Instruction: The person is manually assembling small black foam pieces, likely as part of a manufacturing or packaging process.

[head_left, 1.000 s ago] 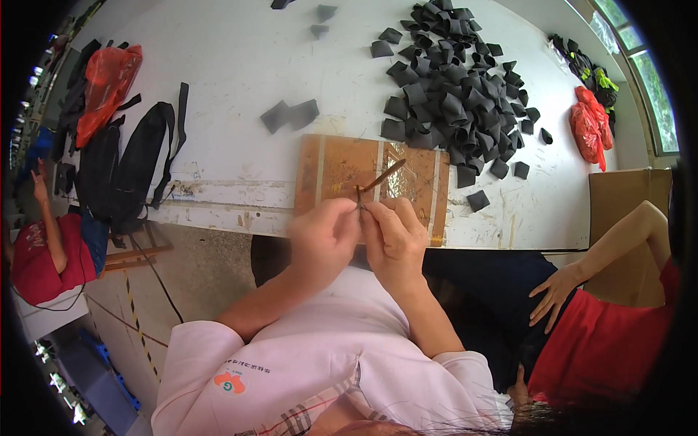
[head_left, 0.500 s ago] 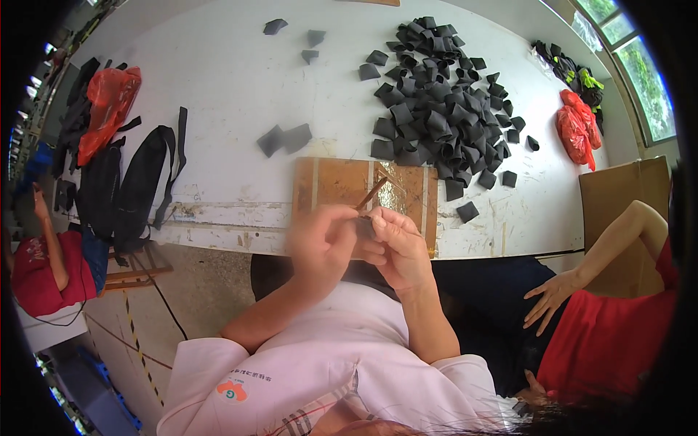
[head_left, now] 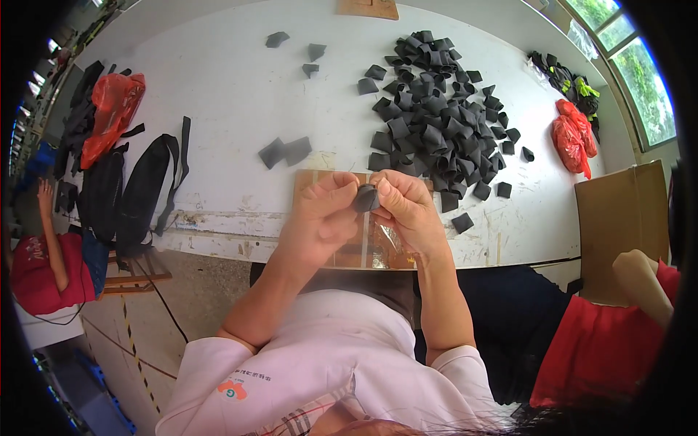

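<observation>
Between my two hands, above the near table edge, is a small black fabric piece [head_left: 367,199] with a rounded, folded shape. My left hand [head_left: 320,218] pinches its left side with thumb and fingers. On the other side my right hand [head_left: 408,207] grips it, the thumb pressed against the edge. Beneath my hands lies a brown board [head_left: 389,251] with pale tape strips, partly covered by them. A heap of black folded fabric pieces [head_left: 436,116] sits just beyond my right hand. The thin brown stick seen earlier does not show now.
Two flat black pieces [head_left: 283,151] lie beyond my left hand, with a few more farther off. At the left are black straps [head_left: 149,182] and a red plastic bag [head_left: 113,116]. Another red bag [head_left: 573,138], a cardboard box [head_left: 622,225] and a person in red [head_left: 603,349] are at right.
My hands have risen away from me and straightened the hold on the black piece. The brown stick has gone from view. The person at right has drawn their arm back.
</observation>
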`<state>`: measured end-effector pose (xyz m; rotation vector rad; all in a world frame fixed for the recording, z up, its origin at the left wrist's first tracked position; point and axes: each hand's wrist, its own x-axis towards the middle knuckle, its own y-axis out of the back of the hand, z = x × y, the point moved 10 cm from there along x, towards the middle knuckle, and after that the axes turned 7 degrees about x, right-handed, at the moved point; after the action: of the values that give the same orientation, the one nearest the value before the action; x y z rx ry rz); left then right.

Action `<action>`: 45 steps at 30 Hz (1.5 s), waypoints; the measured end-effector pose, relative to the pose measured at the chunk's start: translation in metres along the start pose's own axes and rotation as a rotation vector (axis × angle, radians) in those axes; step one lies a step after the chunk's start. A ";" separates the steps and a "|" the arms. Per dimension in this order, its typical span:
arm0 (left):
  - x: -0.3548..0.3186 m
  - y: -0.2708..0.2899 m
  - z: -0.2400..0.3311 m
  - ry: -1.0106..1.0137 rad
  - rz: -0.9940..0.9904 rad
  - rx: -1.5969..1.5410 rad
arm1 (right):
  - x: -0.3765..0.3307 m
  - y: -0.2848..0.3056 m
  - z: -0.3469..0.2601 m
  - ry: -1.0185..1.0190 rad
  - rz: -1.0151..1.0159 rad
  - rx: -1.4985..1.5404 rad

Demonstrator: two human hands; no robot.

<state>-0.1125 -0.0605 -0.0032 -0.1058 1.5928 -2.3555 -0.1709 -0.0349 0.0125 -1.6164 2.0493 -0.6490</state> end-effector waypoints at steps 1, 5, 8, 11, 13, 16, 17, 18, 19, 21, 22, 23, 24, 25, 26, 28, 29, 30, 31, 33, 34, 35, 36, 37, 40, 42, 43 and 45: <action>0.001 -0.001 0.008 -0.046 0.042 0.096 | 0.002 0.000 -0.006 0.053 -0.002 -0.044; -0.012 -0.030 0.059 -0.546 0.340 0.880 | -0.018 0.004 -0.040 0.294 0.277 -0.466; -0.014 -0.082 0.064 -0.758 -0.004 1.430 | -0.047 -0.023 -0.072 0.694 0.322 -0.881; -0.014 -0.078 0.063 -0.784 -0.073 1.349 | -0.049 -0.033 -0.068 0.712 0.308 -0.912; -0.017 -0.065 0.065 -0.739 -0.019 1.168 | -0.047 -0.034 -0.067 0.664 0.332 -0.903; -0.016 -0.040 0.072 -0.650 -0.007 0.583 | -0.043 -0.036 -0.068 0.646 0.342 -0.851; -0.016 -0.039 0.072 -0.652 -0.008 0.584 | -0.042 -0.037 -0.070 0.648 0.341 -0.850; -0.013 -0.035 0.068 -0.606 0.006 0.543 | -0.045 -0.040 -0.075 0.705 0.357 -0.908; -0.012 -0.031 0.065 -0.566 0.022 0.501 | -0.047 -0.046 -0.079 0.761 0.368 -0.965; -0.016 -0.032 0.065 -0.589 0.035 0.514 | -0.048 -0.060 -0.086 0.757 0.349 -0.982; -0.016 -0.033 0.065 -0.599 0.046 0.524 | -0.048 -0.064 -0.088 0.749 0.343 -1.001; -0.015 -0.033 0.064 -0.598 0.047 0.522 | -0.047 -0.062 -0.087 0.746 0.343 -1.002; -0.016 -0.034 0.065 -0.624 0.045 0.552 | -0.047 -0.062 -0.086 0.766 0.332 -1.068; -0.017 -0.035 0.065 -0.649 0.044 0.583 | -0.047 -0.061 -0.083 0.785 0.322 -1.133; -0.018 -0.034 0.064 -0.647 0.045 0.581 | -0.045 -0.053 -0.079 0.743 0.330 -1.080; -0.019 -0.027 0.061 -0.631 0.079 0.575 | -0.042 -0.042 -0.068 0.732 0.331 -1.030; -0.020 -0.025 0.059 -0.629 0.080 0.574 | -0.041 -0.038 -0.065 0.723 0.331 -0.979; -0.019 -0.023 0.056 -0.597 0.068 0.542 | -0.042 -0.038 -0.067 0.722 0.332 -0.979; -0.018 -0.021 0.053 -0.568 0.058 0.512 | -0.040 -0.041 -0.069 0.711 0.319 -1.001; -0.015 -0.021 0.054 -0.575 0.054 0.423 | -0.039 -0.045 -0.076 0.701 0.305 -1.023; -0.014 -0.020 0.055 -0.578 0.046 0.334 | -0.037 -0.050 -0.080 0.703 0.274 -1.043; -0.014 -0.019 0.055 -0.577 0.044 0.336 | -0.036 -0.053 -0.082 0.705 0.243 -1.064; -0.013 -0.018 0.054 -0.573 0.036 0.339 | -0.036 -0.051 -0.082 0.707 0.245 -1.063; -0.013 -0.016 0.052 -0.570 0.030 0.341 | -0.037 -0.049 -0.079 0.700 0.238 -1.073; -0.016 -0.016 0.046 -0.564 0.025 0.467 | -0.040 -0.040 -0.067 0.721 0.252 -1.060; -0.017 -0.017 0.048 -0.575 0.014 0.508 | -0.044 -0.040 -0.064 0.747 0.271 -1.037; -0.018 -0.018 0.051 -0.591 0.003 0.552 | -0.042 -0.041 -0.064 0.754 0.287 -1.043; -0.019 -0.022 0.057 -0.617 0.059 0.709 | -0.039 -0.043 -0.063 0.763 0.286 -1.046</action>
<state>-0.0858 -0.0983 0.0411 -0.5480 0.4465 -2.3613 -0.1674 -0.0001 0.0906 -1.5842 3.4915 -0.0110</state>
